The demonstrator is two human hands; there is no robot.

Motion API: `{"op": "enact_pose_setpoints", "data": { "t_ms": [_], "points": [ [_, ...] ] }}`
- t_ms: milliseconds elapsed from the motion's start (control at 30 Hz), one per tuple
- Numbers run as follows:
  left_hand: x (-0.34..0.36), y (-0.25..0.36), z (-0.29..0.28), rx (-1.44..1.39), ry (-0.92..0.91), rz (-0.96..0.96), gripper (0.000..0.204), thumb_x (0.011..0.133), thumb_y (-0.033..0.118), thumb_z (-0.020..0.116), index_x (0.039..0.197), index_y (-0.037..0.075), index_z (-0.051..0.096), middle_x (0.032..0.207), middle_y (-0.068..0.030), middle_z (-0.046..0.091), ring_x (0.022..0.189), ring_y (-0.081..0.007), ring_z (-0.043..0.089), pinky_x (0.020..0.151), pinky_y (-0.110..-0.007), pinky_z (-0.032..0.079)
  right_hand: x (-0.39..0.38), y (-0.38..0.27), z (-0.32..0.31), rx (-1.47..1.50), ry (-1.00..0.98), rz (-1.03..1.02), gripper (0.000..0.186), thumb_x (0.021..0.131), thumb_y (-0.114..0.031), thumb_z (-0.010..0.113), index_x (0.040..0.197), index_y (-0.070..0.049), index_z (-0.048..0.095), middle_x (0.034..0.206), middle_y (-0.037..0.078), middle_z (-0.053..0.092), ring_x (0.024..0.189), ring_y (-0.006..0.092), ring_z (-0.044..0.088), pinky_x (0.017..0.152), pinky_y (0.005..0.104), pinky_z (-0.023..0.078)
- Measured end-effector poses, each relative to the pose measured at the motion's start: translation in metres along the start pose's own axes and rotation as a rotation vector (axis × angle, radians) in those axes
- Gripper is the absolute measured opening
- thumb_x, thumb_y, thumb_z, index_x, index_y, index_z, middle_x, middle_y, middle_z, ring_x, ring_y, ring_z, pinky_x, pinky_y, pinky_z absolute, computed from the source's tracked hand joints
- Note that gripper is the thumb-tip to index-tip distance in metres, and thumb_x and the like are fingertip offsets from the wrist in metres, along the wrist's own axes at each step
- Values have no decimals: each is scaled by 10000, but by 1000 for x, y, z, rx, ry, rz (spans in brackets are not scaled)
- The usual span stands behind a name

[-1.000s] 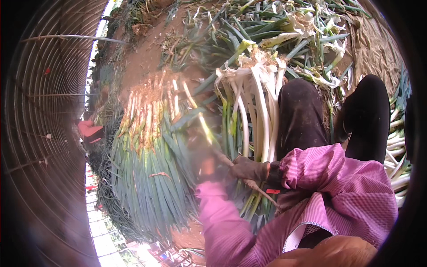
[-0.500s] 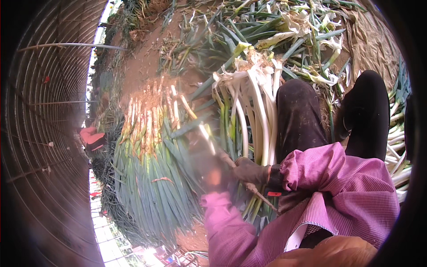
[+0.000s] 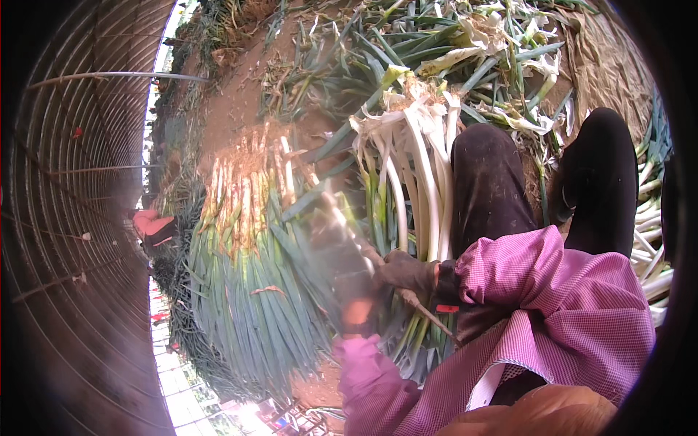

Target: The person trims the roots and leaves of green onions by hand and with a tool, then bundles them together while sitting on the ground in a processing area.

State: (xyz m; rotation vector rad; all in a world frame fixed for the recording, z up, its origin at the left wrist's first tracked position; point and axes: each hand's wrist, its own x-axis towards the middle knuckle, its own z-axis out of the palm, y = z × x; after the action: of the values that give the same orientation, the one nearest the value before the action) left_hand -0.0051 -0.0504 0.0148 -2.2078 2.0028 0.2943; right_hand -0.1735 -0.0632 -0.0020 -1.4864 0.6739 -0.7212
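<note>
My right hand (image 3: pixel 408 273), in a dark glove, is closed round a long green onion (image 3: pixel 339 211). Its pale end points up and left, and a thin, brown, withered length (image 3: pixel 427 311) trails from below the hand toward my lap. My left hand (image 3: pixel 352 280) is beside it at the same stalk, smeared by motion, so its fingers cannot be made out. Left of the hands lies a large bundle of green onions (image 3: pixel 251 269), its roots at the far end and its green leaves toward me. Cleaned white-stemmed green onions (image 3: pixel 422 171) lie just beyond my right hand, against my leg.
Loose leaves and peelings (image 3: pixel 465 47) are heaped at the far side. Brown sheeting (image 3: pixel 603 69) covers the ground at far right, with more white stalks (image 3: pixel 647 240) beyond my legs. A curved ribbed frame (image 3: pixel 80 167) rises on the left, near a pink-and-black item (image 3: pixel 153 227).
My left hand, still blurred, and the held green onion have shifted slightly. My right hand keeps its grip and has moved a little to the left.
</note>
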Motion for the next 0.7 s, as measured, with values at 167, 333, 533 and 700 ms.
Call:
{"op": "enact_pose_setpoints", "data": {
  "t_ms": [167, 333, 533, 700],
  "points": [
    [47, -19, -16, 9, 30, -176, 621, 794, 386, 542, 1292, 71, 348, 1218, -194, 502, 1116, -290, 493, 937, -371, 370, 4, 13, 14, 126, -40, -55, 472, 883, -243, 372, 1334, -147, 270, 773, 250, 592, 762, 393, 605, 694, 439, 475],
    [109, -40, -5, -30, -70, -328, 654, 797, 397, 538, 1320, 71, 322, 1245, -191, 489, 1141, -281, 481, 957, -360, 358, -3, -44, -19, 98, -81, 278, 354, 740, -301, 615, 922, 2, 644, 882, 190, 628, 793, 266, 627, 693, 334, 474],
    [121, -53, 10, -79, -90, -376, 670, 798, 401, 536, 1335, 71, 308, 1259, -191, 482, 1154, -276, 474, 967, -355, 352, -9, -59, -30, 447, -16, 390, 395, 732, -313, 611, 885, 50, 635, 884, 205, 618, 770, 236, 620, 686, 340, 470],
    [62, -8, 8, 8, 36, -105, 645, 795, 389, 539, 1314, 70, 327, 1238, -195, 491, 1137, -285, 482, 953, -363, 360, -2, -29, -17, -214, -72, -86, 363, 706, -255, 600, 807, 94, 614, 825, 211, 611, 740, 197, 615, 649, 342, 465]
  ]
}}
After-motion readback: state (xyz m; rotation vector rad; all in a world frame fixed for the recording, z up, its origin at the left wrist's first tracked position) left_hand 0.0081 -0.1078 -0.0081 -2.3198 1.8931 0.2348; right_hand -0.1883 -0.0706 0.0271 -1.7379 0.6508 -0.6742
